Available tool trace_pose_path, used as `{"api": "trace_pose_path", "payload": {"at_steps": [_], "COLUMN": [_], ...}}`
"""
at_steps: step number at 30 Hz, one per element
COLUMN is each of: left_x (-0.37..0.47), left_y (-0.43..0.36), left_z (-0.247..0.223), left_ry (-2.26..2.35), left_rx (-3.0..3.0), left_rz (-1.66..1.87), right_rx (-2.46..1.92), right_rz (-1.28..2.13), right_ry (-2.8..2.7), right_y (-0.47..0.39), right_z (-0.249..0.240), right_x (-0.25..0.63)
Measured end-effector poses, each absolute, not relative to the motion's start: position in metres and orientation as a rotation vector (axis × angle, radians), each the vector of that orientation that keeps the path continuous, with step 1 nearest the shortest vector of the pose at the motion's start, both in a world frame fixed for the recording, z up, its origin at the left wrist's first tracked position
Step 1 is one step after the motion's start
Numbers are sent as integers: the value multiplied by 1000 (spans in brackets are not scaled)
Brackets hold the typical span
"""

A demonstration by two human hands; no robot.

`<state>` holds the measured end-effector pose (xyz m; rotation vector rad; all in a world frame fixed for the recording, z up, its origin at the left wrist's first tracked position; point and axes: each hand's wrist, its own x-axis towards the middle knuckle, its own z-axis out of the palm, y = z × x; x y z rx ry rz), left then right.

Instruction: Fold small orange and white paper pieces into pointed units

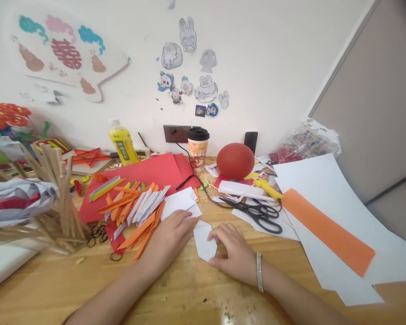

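Observation:
A small folded piece of white paper (203,241) lies on the wooden table between my hands. My right hand (230,250) grips its right edge, thumb at the lower corner and fingers curled at the upper side. My left hand (174,234) lies with its fingers stretched out and pressed down, the fingertips by the paper's upper left corner. Just behind that hand are flat white paper sheets (179,202), partly covered by its fingers. To its left is a pile of folded orange strips (145,232) mixed with folded white strips (145,208).
Black scissors (257,212) rest on paper scraps at right, near an orange paper strip (328,230) on large white sheets (325,180). Behind stand a lidded cup (198,151), a red balloon (235,161) and a yellow bottle (123,144). Wooden sticks (62,189) fill a container at left.

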<state>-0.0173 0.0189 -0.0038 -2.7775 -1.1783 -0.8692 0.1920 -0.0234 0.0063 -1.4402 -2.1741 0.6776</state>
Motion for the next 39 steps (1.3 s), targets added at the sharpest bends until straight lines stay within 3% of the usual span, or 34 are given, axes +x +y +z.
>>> {"api": "trace_pose_path", "payload": {"at_steps": [4,15,25,32,39], "left_x": [-20,-21,-17,-9,2], "left_y": [23,8,14,13,12], "left_z": [-7,11,-2,1,2], "left_ry": [-826,-731,-1050,-1098,-1447], "left_rx": [-2879,-2903,-2962,-2895,-2814], "left_rz": [-796,-556,-736,-679,-684], "right_rx": [-1349,-1172,-1143,-1380,-1585], "right_rz": [787,280,19,138,282], "right_ry": [-2170,-2386,-2413,-2212,-2074], "right_y": [-14,-9,-9,-12,-10], "right_z": [12,7,2,-6,-7], "right_x": [209,217,209,197,194]}}
